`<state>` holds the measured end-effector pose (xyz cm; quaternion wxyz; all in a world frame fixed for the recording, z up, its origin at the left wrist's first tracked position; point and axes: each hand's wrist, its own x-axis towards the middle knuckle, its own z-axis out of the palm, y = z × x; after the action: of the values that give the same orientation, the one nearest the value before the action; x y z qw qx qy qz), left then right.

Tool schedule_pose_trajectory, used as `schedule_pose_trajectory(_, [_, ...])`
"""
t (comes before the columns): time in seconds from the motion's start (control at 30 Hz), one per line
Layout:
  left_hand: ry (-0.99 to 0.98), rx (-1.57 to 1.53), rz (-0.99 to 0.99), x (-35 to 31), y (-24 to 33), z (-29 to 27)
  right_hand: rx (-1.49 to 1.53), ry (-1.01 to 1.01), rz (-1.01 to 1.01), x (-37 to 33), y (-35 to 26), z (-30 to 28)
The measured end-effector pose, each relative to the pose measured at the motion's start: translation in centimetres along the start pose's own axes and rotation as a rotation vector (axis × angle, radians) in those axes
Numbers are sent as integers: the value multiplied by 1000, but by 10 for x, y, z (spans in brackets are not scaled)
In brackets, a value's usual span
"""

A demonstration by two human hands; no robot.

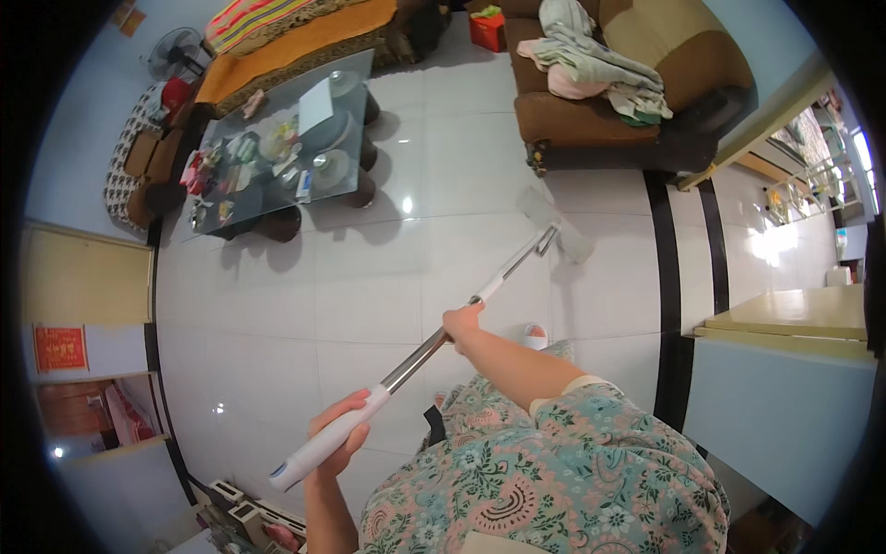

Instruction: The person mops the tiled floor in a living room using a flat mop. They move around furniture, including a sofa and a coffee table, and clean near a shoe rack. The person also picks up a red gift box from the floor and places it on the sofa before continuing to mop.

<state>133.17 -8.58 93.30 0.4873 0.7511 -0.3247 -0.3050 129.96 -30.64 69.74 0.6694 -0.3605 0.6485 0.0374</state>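
Observation:
A flat mop [415, 362] with a white grip and a shiny metal pole slants across the view, from lower left to upper right. My left hand [340, 436] is wrapped round the white grip near its end. Farther up, my right hand [462, 323] closes round the metal pole, just below a white joint. The pale, long mop head [557, 224] lies on the light tiled floor [388, 277], ahead and to the right, in front of the brown sofa. Its underside is hidden.
A glass coffee table [242, 200] covered with small items stands at the far left. The brown sofa [591, 120] holds crumpled cloths [591, 69]. A red box [487, 32] sits beside it. Black floor strips [666, 277] and a wall edge [784, 388] lie to the right.

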Motion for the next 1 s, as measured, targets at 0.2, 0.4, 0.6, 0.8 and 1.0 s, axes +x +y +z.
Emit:
schedule_pose_trajectory(0.2, [161, 62, 38, -94, 44, -98, 58, -160, 72, -91, 75, 116])
schedule_pose_trajectory(0.4, [54, 197, 270, -107, 49, -128, 454, -341, 55, -159, 63, 110])
schedule_pose_trajectory(0.6, [-34, 72, 295, -54, 26, -101, 607, -208, -10, -114, 38, 60])
schedule_pose_trajectory(0.8, [-275, -125, 232, 73, -1, 39, 670, -11, -170, 31, -4, -92])
schedule_pose_trajectory(1.0, [-378, -219, 203, 182, 30, 177, 680, 6, -219, 129, -87, -246])
